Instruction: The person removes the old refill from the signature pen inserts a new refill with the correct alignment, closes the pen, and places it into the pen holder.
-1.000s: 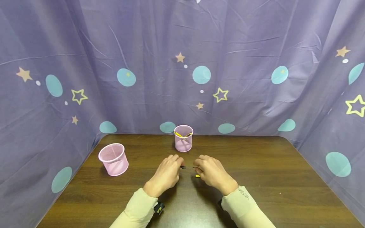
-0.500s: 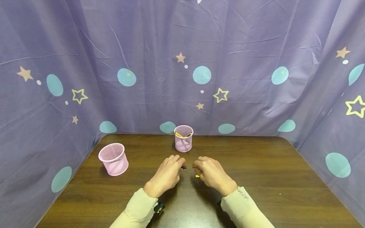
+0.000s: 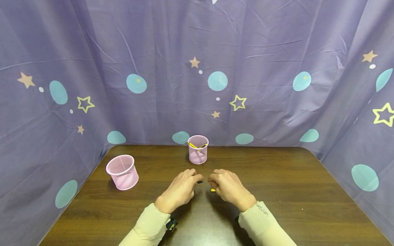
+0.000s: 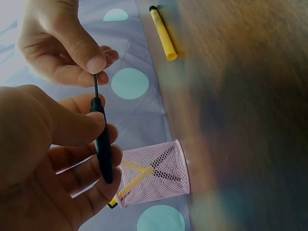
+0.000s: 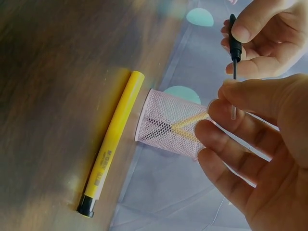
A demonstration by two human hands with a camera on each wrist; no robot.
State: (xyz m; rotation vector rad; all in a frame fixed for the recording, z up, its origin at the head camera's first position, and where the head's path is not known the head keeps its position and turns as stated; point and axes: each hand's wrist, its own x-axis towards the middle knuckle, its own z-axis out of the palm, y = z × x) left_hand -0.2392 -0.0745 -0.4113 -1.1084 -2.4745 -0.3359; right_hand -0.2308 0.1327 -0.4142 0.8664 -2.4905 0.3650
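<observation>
My left hand [image 3: 180, 191] pinches the black tapered front section of a pen [image 4: 102, 149] between thumb and fingers. A thin refill tube [image 4: 96, 86] sticks out of its ridged collar. Thumb and fingers of my right hand [image 3: 229, 189] pinch that tube; in the right wrist view its clear end shows past the thumb. Both hands are held above the table. Below the right hand lies a yellow pen barrel [image 5: 115, 134] with a black end, mostly covered by that hand in the head view.
Behind the hands stands a pink mesh cup [image 3: 198, 156] with yellow and black pens in it. A second, wider pink mesh cup [image 3: 124, 177] is at the left of the brown wooden table [image 3: 277, 191]. A purple patterned curtain [image 3: 261, 68] hangs around the table.
The left fingers and the black front section have shifted slightly right, towards the right hand, and less tube shows between them. The right hand, barrel and cups stay nearly in place.
</observation>
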